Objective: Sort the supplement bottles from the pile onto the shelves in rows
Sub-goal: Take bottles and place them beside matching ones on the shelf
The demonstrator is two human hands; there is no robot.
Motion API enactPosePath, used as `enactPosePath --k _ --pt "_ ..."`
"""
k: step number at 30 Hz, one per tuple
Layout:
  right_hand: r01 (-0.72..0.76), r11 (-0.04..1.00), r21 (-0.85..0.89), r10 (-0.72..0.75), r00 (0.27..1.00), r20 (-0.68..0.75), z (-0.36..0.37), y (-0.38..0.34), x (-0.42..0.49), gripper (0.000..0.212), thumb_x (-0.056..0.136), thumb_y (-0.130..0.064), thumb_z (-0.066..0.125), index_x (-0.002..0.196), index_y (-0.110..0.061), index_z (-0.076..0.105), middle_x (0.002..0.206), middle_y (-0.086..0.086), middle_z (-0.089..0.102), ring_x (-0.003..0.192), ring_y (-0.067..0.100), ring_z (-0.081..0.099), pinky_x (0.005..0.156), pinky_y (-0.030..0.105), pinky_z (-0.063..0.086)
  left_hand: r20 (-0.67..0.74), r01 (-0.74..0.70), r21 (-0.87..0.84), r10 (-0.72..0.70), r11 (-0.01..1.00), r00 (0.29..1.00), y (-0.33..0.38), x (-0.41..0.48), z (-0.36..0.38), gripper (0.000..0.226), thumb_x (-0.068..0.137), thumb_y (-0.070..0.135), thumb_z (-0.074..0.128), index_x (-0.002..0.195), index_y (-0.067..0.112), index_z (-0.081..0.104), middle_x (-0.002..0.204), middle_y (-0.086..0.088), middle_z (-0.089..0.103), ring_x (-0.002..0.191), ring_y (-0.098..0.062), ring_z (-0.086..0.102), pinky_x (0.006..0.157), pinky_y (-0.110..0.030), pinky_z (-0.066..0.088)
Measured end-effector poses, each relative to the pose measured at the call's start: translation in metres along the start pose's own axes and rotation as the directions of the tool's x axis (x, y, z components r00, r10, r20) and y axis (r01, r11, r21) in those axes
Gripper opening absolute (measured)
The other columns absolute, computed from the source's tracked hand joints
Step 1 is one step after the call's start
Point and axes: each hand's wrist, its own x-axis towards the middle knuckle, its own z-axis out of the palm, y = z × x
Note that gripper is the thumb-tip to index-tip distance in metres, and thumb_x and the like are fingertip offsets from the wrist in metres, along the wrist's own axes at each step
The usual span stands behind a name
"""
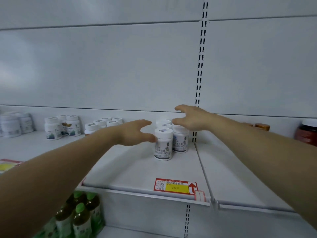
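Note:
Several white supplement bottles stand in short rows on the white shelf (137,170). The front bottle (163,145) of the middle group has a second bottle (180,141) just to its right and more behind. My left hand (135,132) reaches in from the left, fingers spread, with its thumb touching the front bottle's left side. My right hand (190,118) hovers open above and behind the right bottle, fingers spread and holding nothing. Other white bottles stand in groups further left (62,125), (103,125).
A red and yellow price tag (175,186) sits on the shelf's front edge. Green-capped drink bottles (80,217) stand on the shelf below. Dark jars (307,133) and a gold-lidded one (262,127) stand at the far right. A slotted upright (199,79) splits the back panel.

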Motion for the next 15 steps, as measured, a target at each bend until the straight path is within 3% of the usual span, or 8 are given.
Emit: enactPosePath --k 3,6,12,15 --pt "0.060 0.998 -0.011 -0.060 0.998 0.019 0.006 -0.021 0.011 0.066 0.086 -0.055 0.055 0.144 -0.032 0.033 0.151 -0.001 0.035 0.134 0.021 0.036 0.094 0.028 0.030 -0.074 0.037 0.188 -0.024 0.982 0.997 -0.009 -0.013 -0.018 0.084 0.080 0.057 0.060 0.148 0.031 0.021 0.158 0.007 0.013 0.143 -0.013 0.016 0.114 -0.031 0.012" --pt "0.116 0.993 -0.020 -0.115 0.992 0.041 0.017 -0.049 0.018 0.066 0.086 -0.053 0.056 0.144 -0.031 0.034 0.150 0.000 0.036 0.134 0.022 0.037 0.093 0.027 0.030 -0.122 0.078 0.242 -0.049 0.967 0.991 -0.027 -0.028 -0.032 0.082 0.081 0.055 0.061 0.148 0.027 0.023 0.158 0.004 0.015 0.143 -0.015 0.017 0.113 -0.029 0.013" --pt "0.165 0.984 -0.064 -0.161 0.985 0.065 0.045 -0.102 0.032 0.068 0.087 -0.052 0.056 0.145 -0.029 0.031 0.151 0.000 0.035 0.134 0.022 0.037 0.099 0.030 0.032 -0.151 0.155 0.189 -0.127 0.970 0.980 -0.089 -0.051 -0.051 0.073 0.081 0.047 0.065 0.142 0.019 0.035 0.148 -0.003 0.034 0.130 -0.022 0.038 0.099 -0.029 0.030" --pt "0.127 0.987 -0.093 -0.119 0.989 0.088 0.065 -0.126 0.040 0.069 0.087 -0.053 0.056 0.146 -0.030 0.028 0.151 0.001 0.034 0.134 0.023 0.036 0.102 0.033 0.032 -0.149 0.196 0.112 -0.179 0.974 0.972 -0.126 -0.054 -0.057 0.086 0.080 0.049 0.066 0.148 0.020 0.022 0.155 -0.001 0.024 0.137 -0.023 0.030 0.108 -0.036 0.027"
